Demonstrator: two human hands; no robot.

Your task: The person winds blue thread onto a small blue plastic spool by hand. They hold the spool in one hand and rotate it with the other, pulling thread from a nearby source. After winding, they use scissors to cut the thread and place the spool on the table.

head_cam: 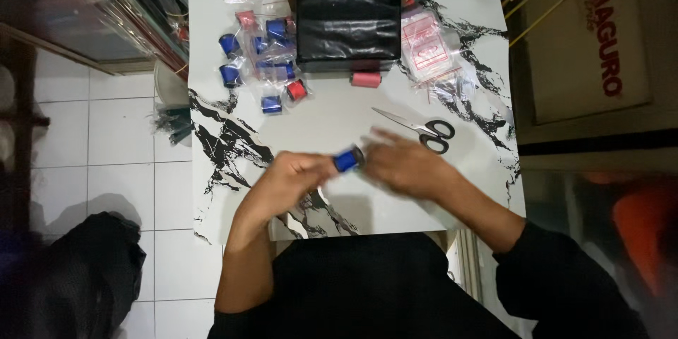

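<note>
Blue thread spool (pixel 347 159) pinched at left hand (pixel 293 178) fingertips above marble-patterned table (pixel 332 116), long axis running sideways toward right hand (pixel 404 167), whose blurred fingers close on its far end; scissors (pixel 421 128) just beyond right fingers.

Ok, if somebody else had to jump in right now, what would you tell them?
Left hand and right hand both grip one blue spool, held just above the marble-pattern table.
Scissors lie closed beside the right hand.
Bagged blue spools and a red spool sit at the far left beside the black box; a pink spool lies loose in front of it, empty clear bags to its right.
Done: several spools are in bags. Left: the held spool and the loose pink one are unbagged.
</note>
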